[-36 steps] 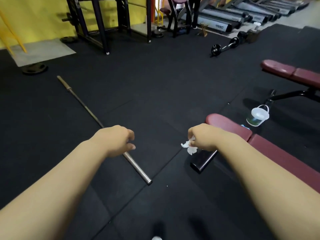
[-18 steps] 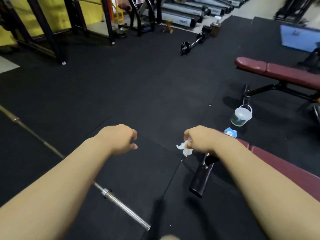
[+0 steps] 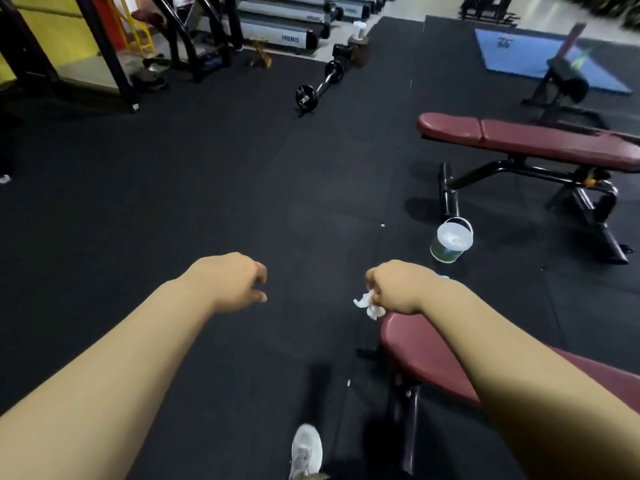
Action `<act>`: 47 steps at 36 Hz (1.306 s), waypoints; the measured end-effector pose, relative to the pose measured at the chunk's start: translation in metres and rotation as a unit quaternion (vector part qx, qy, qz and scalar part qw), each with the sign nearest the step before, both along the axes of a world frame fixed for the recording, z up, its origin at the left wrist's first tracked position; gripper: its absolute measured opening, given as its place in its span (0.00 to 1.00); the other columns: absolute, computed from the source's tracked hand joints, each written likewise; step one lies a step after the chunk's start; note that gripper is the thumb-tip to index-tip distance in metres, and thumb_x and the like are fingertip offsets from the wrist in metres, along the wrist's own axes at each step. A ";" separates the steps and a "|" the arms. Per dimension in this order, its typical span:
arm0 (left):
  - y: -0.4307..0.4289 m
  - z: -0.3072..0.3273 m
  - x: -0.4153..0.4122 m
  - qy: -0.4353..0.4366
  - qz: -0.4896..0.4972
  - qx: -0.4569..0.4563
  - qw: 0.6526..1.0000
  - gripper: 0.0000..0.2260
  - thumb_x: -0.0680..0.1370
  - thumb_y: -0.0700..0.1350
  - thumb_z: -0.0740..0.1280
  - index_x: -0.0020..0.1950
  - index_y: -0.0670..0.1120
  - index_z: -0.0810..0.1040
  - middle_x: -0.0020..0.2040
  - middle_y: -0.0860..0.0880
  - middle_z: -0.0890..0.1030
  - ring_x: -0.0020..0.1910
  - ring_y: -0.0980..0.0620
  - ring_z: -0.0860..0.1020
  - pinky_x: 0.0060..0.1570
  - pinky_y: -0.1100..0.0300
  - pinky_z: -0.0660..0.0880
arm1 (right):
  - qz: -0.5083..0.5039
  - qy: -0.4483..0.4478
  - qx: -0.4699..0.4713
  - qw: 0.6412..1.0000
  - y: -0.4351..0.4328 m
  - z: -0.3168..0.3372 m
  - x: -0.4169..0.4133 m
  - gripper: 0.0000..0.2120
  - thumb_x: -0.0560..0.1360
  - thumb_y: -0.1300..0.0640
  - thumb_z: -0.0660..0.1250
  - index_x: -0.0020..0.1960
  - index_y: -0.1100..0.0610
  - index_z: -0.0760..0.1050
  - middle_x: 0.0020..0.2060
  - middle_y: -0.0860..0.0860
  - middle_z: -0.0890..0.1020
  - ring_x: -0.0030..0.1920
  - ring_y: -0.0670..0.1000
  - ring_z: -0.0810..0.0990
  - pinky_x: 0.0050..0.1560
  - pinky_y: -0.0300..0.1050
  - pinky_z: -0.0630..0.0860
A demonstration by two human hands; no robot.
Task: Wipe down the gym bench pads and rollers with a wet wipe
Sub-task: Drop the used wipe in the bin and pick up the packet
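Mostly, the wet wipe [image 3: 369,305] hides inside the right hand [image 3: 394,287].

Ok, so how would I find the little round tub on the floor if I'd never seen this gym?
Find the far dark-red padded bench on the black rubber floor. By its black metal front foot stands a small round plastic tub. Nothing else nearby has a white top, a green band and a thin handle.
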State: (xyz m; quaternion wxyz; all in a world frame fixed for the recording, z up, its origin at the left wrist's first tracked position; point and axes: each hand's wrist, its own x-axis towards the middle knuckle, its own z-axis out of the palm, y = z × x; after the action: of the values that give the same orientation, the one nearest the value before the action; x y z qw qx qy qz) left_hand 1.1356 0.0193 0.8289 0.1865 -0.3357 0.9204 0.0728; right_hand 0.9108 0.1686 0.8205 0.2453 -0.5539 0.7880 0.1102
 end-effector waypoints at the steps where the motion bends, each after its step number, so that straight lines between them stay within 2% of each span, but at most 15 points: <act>1: -0.016 0.001 -0.016 0.001 -0.006 -0.001 1.000 0.13 0.77 0.58 0.62 0.58 0.55 0.73 0.54 0.56 0.76 0.51 0.52 0.76 0.48 0.56 0.75 | -0.006 0.005 0.000 1.000 -0.014 -0.001 -0.014 0.12 0.72 0.55 0.64 0.55 0.56 0.75 0.42 0.46 0.79 0.47 0.52 0.77 0.40 0.44 0.70; 6: -0.078 -0.002 -0.083 0.011 -0.031 0.022 0.999 0.14 0.77 0.58 0.61 0.60 0.55 0.72 0.55 0.56 0.75 0.53 0.53 0.75 0.47 0.57 0.74 | -0.038 -0.003 0.002 0.999 -0.070 -0.003 -0.075 0.11 0.70 0.56 0.64 0.53 0.54 0.75 0.48 0.48 0.80 0.49 0.53 0.78 0.44 0.48 0.75; 11: -0.139 -0.017 -0.147 -0.005 -0.062 0.036 0.997 0.14 0.77 0.58 0.61 0.60 0.55 0.72 0.56 0.56 0.75 0.53 0.53 0.75 0.45 0.58 0.71 | -0.075 -0.014 -0.008 0.997 -0.114 -0.005 -0.130 0.10 0.73 0.56 0.61 0.52 0.54 0.75 0.47 0.49 0.79 0.48 0.53 0.77 0.41 0.45 0.71; 15: -0.185 -0.035 -0.206 -0.006 -0.098 0.056 0.994 0.14 0.77 0.58 0.61 0.60 0.55 0.72 0.56 0.56 0.75 0.53 0.53 0.75 0.45 0.58 0.71 | -0.140 -0.032 0.001 0.990 -0.144 -0.015 -0.179 0.06 0.70 0.58 0.63 0.47 0.54 0.74 0.43 0.48 0.80 0.39 0.50 0.77 0.34 0.42 0.70; 20: -0.251 -0.053 -0.289 -0.012 -0.154 0.070 0.986 0.13 0.77 0.58 0.61 0.58 0.55 0.73 0.55 0.56 0.75 0.50 0.53 0.74 0.43 0.58 0.71 | -0.218 -0.029 0.018 0.975 -0.189 -0.028 -0.238 0.06 0.69 0.55 0.68 0.45 0.54 0.74 0.38 0.47 0.77 0.41 0.51 0.75 0.37 0.44 0.71; 23: -0.287 -0.056 -0.343 -0.023 -0.191 0.079 0.978 0.15 0.77 0.58 0.61 0.61 0.55 0.72 0.57 0.55 0.74 0.52 0.53 0.74 0.46 0.58 0.71 | -0.236 0.020 0.009 0.971 -0.214 -0.038 -0.272 0.08 0.75 0.54 0.63 0.52 0.55 0.75 0.48 0.53 0.79 0.43 0.54 0.74 0.47 0.49 0.76; 27: -0.321 -0.055 -0.415 -0.032 -0.245 0.080 0.966 0.16 0.77 0.59 0.61 0.62 0.55 0.72 0.58 0.55 0.75 0.54 0.52 0.75 0.50 0.56 0.74 | -0.328 0.014 -0.013 0.944 -0.230 -0.042 -0.311 0.08 0.74 0.54 0.63 0.52 0.56 0.73 0.45 0.51 0.76 0.44 0.55 0.75 0.40 0.46 0.72; 32: -0.339 -0.059 -0.502 -0.043 -0.307 0.082 0.947 0.16 0.77 0.59 0.62 0.62 0.55 0.72 0.58 0.54 0.75 0.54 0.52 0.75 0.51 0.56 0.74 | -0.422 -0.020 -0.027 0.906 -0.234 -0.047 -0.358 0.09 0.73 0.54 0.64 0.51 0.55 0.72 0.44 0.50 0.74 0.44 0.54 0.75 0.38 0.45 0.70; 38: -0.337 -0.090 -0.607 -0.089 -0.391 0.071 0.913 0.15 0.76 0.59 0.62 0.61 0.56 0.73 0.57 0.55 0.76 0.54 0.51 0.76 0.53 0.53 0.75 | -0.499 -0.028 -0.027 0.866 -0.220 -0.075 -0.426 0.07 0.71 0.53 0.66 0.47 0.52 0.71 0.46 0.49 0.77 0.45 0.53 0.77 0.39 0.46 0.73; 43: -0.336 -0.121 -0.701 -0.119 -0.429 0.063 0.893 0.14 0.76 0.59 0.62 0.58 0.55 0.74 0.55 0.54 0.76 0.52 0.52 0.76 0.52 0.53 0.76 | -0.541 -0.025 -0.037 0.840 -0.213 -0.108 -0.499 0.10 0.72 0.54 0.64 0.52 0.54 0.73 0.46 0.49 0.79 0.45 0.52 0.78 0.38 0.45 0.72; 47: -0.331 -0.140 -0.789 -0.142 -0.444 0.068 0.882 0.14 0.77 0.58 0.62 0.58 0.55 0.74 0.55 0.54 0.76 0.52 0.51 0.76 0.51 0.54 0.75 | -0.572 -0.032 -0.055 0.818 -0.209 -0.137 -0.576 0.10 0.73 0.52 0.63 0.54 0.53 0.72 0.48 0.48 0.77 0.46 0.52 0.75 0.40 0.44 0.70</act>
State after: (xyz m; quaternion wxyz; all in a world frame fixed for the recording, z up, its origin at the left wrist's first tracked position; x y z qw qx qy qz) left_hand 0.3467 -0.3116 0.6893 0.3501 0.1144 0.9297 -0.0039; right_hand 0.3352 -0.0405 0.6839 0.2583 -0.0196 0.9594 -0.1117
